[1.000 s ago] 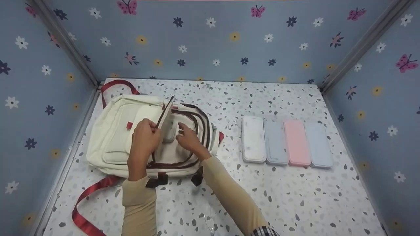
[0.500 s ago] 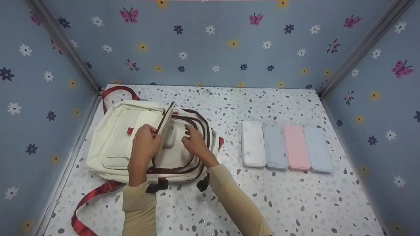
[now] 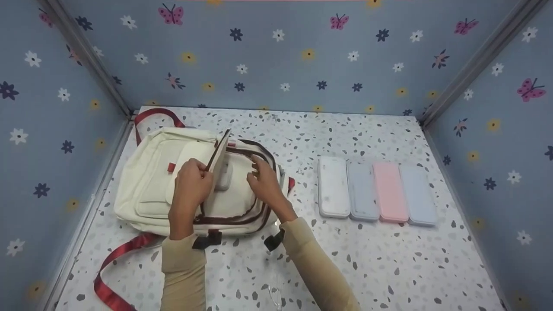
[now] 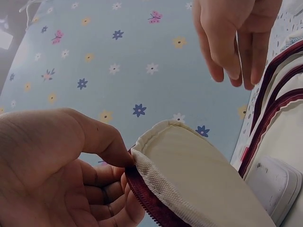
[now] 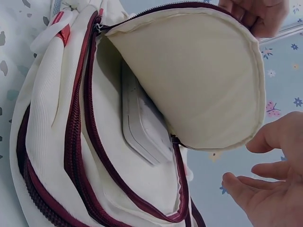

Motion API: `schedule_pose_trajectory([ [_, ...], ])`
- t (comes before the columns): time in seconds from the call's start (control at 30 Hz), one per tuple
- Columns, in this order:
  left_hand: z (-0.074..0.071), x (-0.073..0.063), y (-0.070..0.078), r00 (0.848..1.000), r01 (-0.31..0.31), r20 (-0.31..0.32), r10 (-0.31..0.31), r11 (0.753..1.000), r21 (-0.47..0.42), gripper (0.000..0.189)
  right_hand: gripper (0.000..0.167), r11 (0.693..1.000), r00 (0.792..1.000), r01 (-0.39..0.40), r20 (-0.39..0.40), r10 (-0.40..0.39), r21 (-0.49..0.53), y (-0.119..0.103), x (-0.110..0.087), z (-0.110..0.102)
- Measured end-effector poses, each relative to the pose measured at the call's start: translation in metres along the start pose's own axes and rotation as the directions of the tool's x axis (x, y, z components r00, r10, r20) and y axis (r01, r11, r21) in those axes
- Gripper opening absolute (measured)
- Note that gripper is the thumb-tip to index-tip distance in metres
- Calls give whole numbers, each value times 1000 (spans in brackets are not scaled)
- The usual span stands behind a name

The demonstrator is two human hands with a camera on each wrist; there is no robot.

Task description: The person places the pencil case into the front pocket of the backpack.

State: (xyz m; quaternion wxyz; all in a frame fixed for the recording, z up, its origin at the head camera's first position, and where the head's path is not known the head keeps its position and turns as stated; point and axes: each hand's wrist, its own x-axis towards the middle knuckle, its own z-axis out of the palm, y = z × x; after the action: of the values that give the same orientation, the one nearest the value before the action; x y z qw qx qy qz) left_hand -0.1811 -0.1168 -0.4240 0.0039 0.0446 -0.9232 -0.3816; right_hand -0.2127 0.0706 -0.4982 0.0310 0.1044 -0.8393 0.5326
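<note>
A cream backpack (image 3: 151, 172) with dark red zips lies on the table, its front pocket unzipped. My left hand (image 3: 192, 183) pinches the edge of the pocket flap (image 4: 189, 165) between thumb and fingers and holds it raised. Inside the pocket sits a pale box with rounded corners (image 5: 144, 123), partly hidden behind the flap. My right hand (image 3: 268, 183) hovers over the pocket's right side with nothing in it, fingers loosely bent and apart. In the right wrist view its thumb and fingers are spread near the flap's edge.
To the right, a row of slim cases lies side by side: a white case (image 3: 334, 186), a grey-blue case (image 3: 363, 190), a pink case (image 3: 391, 192) and a light blue case (image 3: 418, 194). A red strap (image 3: 108, 276) trails at front left. Flowered panels (image 3: 276, 52) enclose the table.
My right hand has drawn back to the right, away from the box in the pocket. My left hand keeps holding the flap up.
</note>
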Motion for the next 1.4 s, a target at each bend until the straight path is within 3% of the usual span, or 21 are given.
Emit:
schedule_pose_trajectory([
  [0.3,-1,2,3,1000,-15,-4,14,1000,-2,24,49,997,994,52,-102,-46,56,6,-6,-19],
  [0.57,0,2,2,1000,-10,4,10,1000,-21,25,50,1000,991,8,-137,-8,-3,11,-12,-32],
  [0.9,-3,-1,-2,1000,-6,0,6,1000,-29,25,51,999,987,-16,-161,21,34,15,-15,-42],
  [1.4,-4,0,-4,1000,-17,1,17,1000,-15,23,52,999,971,-51,-235,51,5,28,-25,-62],
])
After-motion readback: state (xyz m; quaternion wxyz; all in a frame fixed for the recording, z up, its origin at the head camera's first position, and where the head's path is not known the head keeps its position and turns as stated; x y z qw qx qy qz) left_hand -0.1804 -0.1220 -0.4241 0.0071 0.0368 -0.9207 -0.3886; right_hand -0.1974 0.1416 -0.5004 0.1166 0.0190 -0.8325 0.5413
